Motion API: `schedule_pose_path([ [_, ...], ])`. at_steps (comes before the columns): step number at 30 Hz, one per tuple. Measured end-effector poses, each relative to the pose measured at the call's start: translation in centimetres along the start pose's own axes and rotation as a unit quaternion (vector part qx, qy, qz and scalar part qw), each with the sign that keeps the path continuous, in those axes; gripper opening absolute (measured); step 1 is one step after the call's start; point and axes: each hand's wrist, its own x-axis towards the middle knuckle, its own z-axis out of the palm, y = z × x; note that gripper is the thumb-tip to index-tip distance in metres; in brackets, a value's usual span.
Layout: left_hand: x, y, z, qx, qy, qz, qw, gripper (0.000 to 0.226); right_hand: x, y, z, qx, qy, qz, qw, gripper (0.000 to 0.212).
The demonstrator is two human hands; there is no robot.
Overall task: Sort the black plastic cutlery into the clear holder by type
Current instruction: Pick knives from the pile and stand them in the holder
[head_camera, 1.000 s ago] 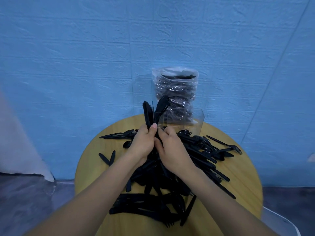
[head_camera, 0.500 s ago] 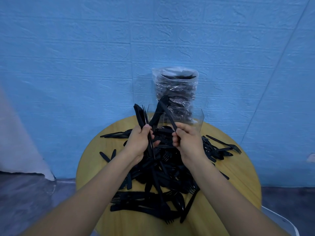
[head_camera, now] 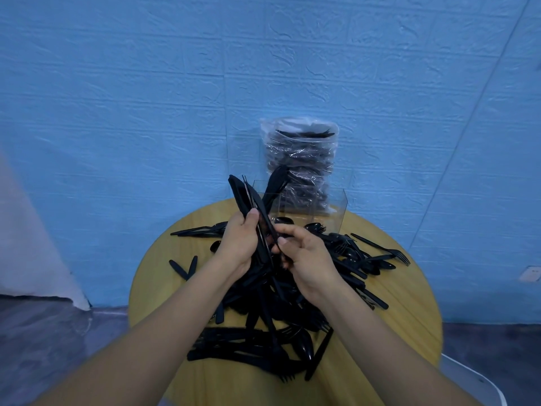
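Observation:
A heap of black plastic cutlery (head_camera: 292, 312) covers the middle of the round wooden table (head_camera: 164, 291). My left hand (head_camera: 238, 243) grips a bunch of black cutlery (head_camera: 248, 197) that sticks up and to the left, with knives and a fork in it. My right hand (head_camera: 307, 259) is beside it and pinches the lower stems of that bunch. The clear holder (head_camera: 310, 209) stands at the table's far edge, just behind my hands; a spoon bowl (head_camera: 278, 178) shows in front of its left part.
A clear bag full of black cutlery (head_camera: 301, 159) stands behind the holder against the blue wall. Loose forks and spoons (head_camera: 377, 253) spread to the right, two knives (head_camera: 184, 266) lie at the left. A white chair edge (head_camera: 474, 379) shows at lower right.
My right hand came back from near the holder to the bunch in my left hand and now pinches its stems. The bunch stays raised in my left hand.

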Motion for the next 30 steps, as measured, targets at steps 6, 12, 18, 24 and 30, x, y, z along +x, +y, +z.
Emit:
schedule_pose_path([
  [6,0.2,0.2,0.2,-0.027,-0.006,-0.013,1.000,0.032,0.1,0.5,-0.2,-0.007,-0.025,-0.020,0.999,0.027],
  [12,0.6,0.0,-0.3,-0.036,-0.022,-0.015,0.999,0.024,0.3,-0.1,-1.0,-0.083,-0.066,-0.057,0.993,0.036],
  [18,1.1,0.0,-0.7,0.068,-0.023,0.056,0.996,0.019,2.3,-2.0,-2.3,-0.304,-0.013,-0.104,0.947,0.022],
  [24,-0.8,-0.2,0.0,0.213,-0.158,0.105,0.958,0.016,4.6,-5.5,-0.7,-0.135,-0.032,-0.044,0.989,0.027],
  [30,-1.4,-0.1,-0.9,0.285,-0.269,0.117,0.913,0.016,4.5,-5.3,-1.2,-0.098,-0.020,-0.028,0.995,0.021],
])
